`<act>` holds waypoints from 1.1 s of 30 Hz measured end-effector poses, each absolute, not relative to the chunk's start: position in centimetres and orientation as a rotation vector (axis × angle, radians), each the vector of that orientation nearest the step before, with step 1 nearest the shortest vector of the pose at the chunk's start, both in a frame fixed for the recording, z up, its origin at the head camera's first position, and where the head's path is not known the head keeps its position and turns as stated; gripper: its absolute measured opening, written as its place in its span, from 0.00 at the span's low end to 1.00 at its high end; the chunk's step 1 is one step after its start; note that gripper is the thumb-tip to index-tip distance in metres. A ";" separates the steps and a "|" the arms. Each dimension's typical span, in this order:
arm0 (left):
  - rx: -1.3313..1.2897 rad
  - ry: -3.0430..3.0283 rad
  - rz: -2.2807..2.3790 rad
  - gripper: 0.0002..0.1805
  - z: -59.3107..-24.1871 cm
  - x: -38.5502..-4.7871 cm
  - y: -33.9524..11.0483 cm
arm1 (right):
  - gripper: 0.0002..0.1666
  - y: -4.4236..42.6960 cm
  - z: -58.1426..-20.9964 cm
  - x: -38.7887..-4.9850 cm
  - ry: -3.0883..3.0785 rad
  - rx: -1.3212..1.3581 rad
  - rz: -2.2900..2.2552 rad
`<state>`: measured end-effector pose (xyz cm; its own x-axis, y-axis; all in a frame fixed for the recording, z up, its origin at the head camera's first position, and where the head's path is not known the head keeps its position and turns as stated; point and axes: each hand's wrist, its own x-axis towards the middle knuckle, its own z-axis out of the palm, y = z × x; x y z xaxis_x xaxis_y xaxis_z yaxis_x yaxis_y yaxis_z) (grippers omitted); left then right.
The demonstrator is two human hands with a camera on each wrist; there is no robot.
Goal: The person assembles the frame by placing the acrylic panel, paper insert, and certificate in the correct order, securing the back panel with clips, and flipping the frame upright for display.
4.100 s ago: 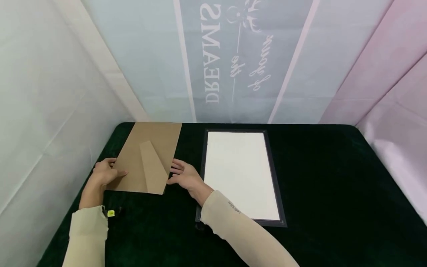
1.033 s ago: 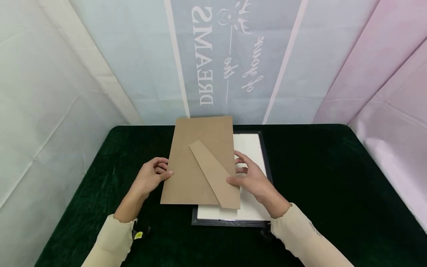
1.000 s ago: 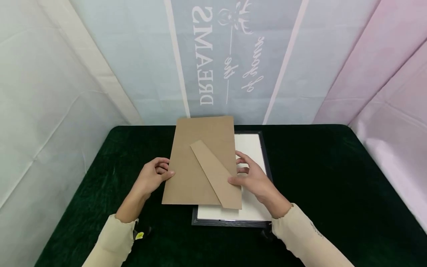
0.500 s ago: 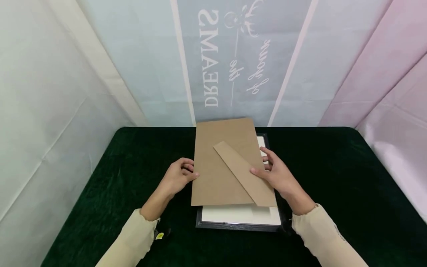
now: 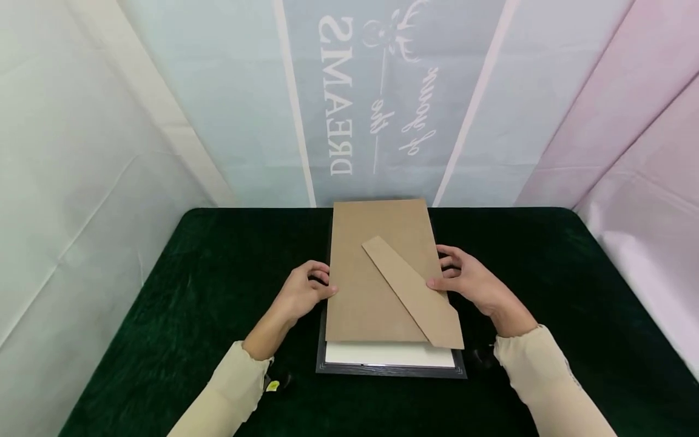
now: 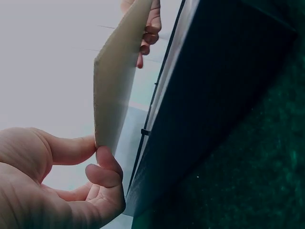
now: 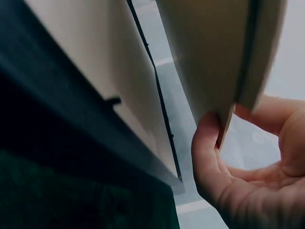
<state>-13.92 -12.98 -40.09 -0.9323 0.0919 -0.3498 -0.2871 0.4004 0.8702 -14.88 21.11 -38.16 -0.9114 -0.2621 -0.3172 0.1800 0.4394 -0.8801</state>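
A brown backing board with a diagonal stand flap is held above a dark frame, whose white inner sheet shows along the near edge. My left hand pinches the board's left edge between thumb and fingers. On the right edge, my right hand grips the board, its thumb by the flap. The left wrist view shows a gap between the board and the frame. Small dark tabs stand on the frame's inner edge in the right wrist view.
Dark green cloth covers the table beneath the frame. Behind the table hangs a pale blue backdrop with printed letters, with white fabric at the left and pinkish fabric at the right.
Both hands have carried the board rightward from the table's left side to over the frame. In the last half second it has shifted slightly right and lines up more closely with the frame.
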 end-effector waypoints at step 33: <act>0.053 2.194 1.427 0.12 -40.0 -12.9 -13.5 | 0.33 23.3 -38.8 -15.1 2.138 -0.141 -1.495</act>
<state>-12.93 -13.53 -40.01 -0.8651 0.3042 -0.3989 -0.2414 0.4445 0.8626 -15.06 23.34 -38.79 -0.8578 -0.3713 -0.3554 0.2064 0.3845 -0.8998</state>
